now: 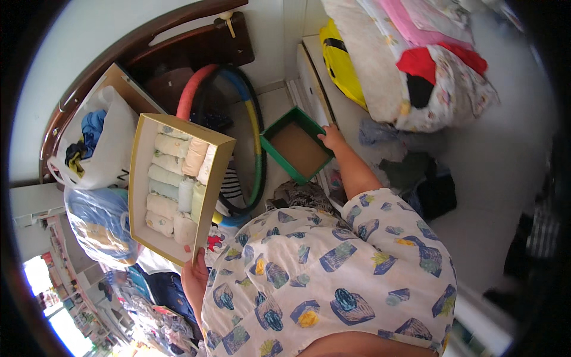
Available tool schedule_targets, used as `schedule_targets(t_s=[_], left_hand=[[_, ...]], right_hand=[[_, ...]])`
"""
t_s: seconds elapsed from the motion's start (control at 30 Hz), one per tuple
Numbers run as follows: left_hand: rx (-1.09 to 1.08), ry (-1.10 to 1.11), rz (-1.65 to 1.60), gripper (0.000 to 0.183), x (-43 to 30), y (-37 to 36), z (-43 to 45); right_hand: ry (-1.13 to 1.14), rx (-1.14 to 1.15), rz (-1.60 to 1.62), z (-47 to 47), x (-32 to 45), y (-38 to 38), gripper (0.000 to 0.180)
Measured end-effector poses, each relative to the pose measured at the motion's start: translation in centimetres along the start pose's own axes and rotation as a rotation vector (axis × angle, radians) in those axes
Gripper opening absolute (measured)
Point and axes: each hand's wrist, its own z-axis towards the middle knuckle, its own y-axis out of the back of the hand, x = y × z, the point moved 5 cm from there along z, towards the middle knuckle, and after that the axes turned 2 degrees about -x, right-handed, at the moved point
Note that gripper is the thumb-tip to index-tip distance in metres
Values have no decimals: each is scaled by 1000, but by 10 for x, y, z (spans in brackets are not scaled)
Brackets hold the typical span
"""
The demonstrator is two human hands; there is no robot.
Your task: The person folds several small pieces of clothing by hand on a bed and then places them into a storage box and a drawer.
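My left hand [195, 277] grips the near edge of a gold-edged cardboard box [183, 119]. Inside it, rolled pieces of cloth [167, 176] in cream, pale green and peach lie in rows, with some bare floor of the box at the near end. My right hand [331, 136] holds the right wall of a green open box [285, 166], thumb over the rim. Nothing lies on the brown bottom of that box. The two boxes are apart, the gold one on the left and the green one ahead.
A multicoloured hula hoop [259, 147] stands behind the boxes. At left are a white plastic bag [120, 147] with clothes and a clear-wrapped blue bundle [96, 223]. Bedding and clothes [379, 76] are piled at upper right. Dark garments [430, 192] lie on the floor [482, 178].
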Motion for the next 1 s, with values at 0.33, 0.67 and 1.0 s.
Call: schedule_targets(t_s=[0.33,0.67,1.0], left_hand=[[-130,22,115,36,12,-185,31],[-201,70,182,41,-1,-191,50],[167,-2,324,35,-19,-203,97]], right_hand=[[-68,87,-62,138,-37,22,52],[66,315,112,120,8,-42,53],[21,5,359,30,26,-47,38]])
